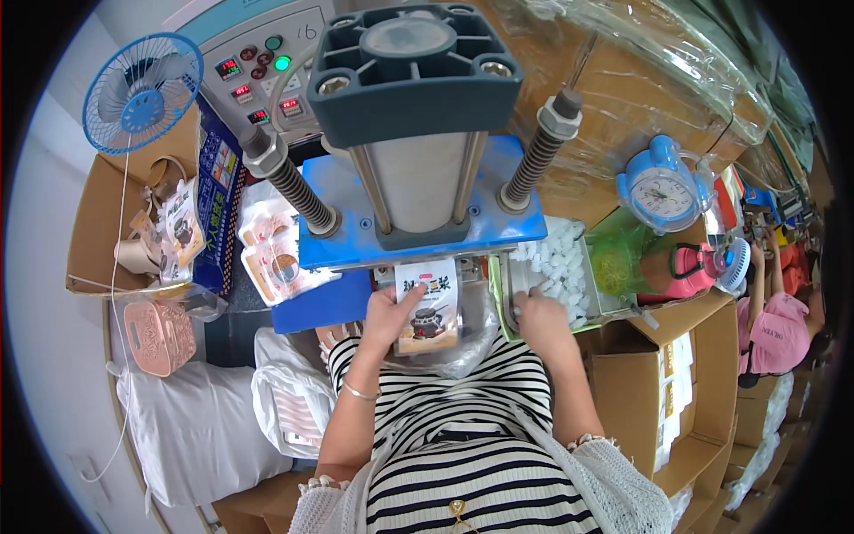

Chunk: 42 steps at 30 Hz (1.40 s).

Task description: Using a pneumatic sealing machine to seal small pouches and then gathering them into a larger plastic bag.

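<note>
My left hand (pixel 390 322) grips the left side of a white and tan printed pouch (pixel 429 334), its thumb lying across the front. The pouch stands nearly upright just in front of the machine's blue press plate (pixel 316 245), its top edge near the underside. My right hand (pixel 544 327) is at the near left corner of a green-rimmed tray (pixel 498 298) of small white plastic pieces (pixel 562 267). Its fingers are bent together; whatever they hold is too small or hidden to name. Clear plastic film (pixel 476 343) lies behind and beside the pouch.
Two spring-loaded rods (pixel 302 191) flank the press cylinder (pixel 409 182). More printed pouches (pixel 280 254) lie at left, by a cardboard box (pixel 93 227) and a pink basket (pixel 160 338). An alarm clock (pixel 660 191) and an open carton (pixel 623 392) are at right; a person (pixel 774 329) sits beyond.
</note>
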Motion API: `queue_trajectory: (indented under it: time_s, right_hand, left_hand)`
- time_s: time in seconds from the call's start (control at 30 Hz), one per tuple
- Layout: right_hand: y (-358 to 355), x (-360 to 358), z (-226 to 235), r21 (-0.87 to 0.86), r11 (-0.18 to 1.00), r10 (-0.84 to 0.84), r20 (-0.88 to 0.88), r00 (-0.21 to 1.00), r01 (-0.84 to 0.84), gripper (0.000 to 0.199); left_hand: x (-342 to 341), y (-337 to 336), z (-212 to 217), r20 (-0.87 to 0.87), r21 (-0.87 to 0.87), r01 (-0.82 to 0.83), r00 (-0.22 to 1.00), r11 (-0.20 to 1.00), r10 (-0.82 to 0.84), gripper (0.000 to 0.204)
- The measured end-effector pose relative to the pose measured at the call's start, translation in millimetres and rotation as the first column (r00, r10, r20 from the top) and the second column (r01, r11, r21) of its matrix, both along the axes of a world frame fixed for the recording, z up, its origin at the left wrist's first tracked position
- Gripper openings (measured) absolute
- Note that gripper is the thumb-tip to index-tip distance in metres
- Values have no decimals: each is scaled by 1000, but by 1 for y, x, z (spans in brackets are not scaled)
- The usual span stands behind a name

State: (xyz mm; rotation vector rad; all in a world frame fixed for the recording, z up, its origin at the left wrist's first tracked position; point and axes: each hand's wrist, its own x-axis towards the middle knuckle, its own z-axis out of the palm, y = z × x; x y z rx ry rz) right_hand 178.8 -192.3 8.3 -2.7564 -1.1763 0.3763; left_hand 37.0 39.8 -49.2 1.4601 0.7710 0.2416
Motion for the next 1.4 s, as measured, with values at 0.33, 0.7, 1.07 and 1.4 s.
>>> queue_trajectory:
  time_s: [0.33, 0.7, 1.07, 1.4]
  right_hand:
    - [23, 25, -32, 670, 674, -268, -171, 948, 311, 22]
    - [74, -46, 15, 940, 268, 50, -231, 972, 210, 19]
    - [76, -35, 26, 797, 541, 98, -375, 922, 267, 21]
    - [86, -42, -34, 719, 535, 134, -590, 796, 444, 21]
  left_hand:
    - [-48, 14, 28, -107, 978, 150, 957, -143, 271, 47]
    - [-57, -46, 91, 102, 660, 8, 990, 751, -101, 7]
    - [-35, -57, 37, 73, -192, 42, 997, 980, -29, 18]
    - [-21, -57, 20, 127, -38, -50, 990, 998, 55, 20]
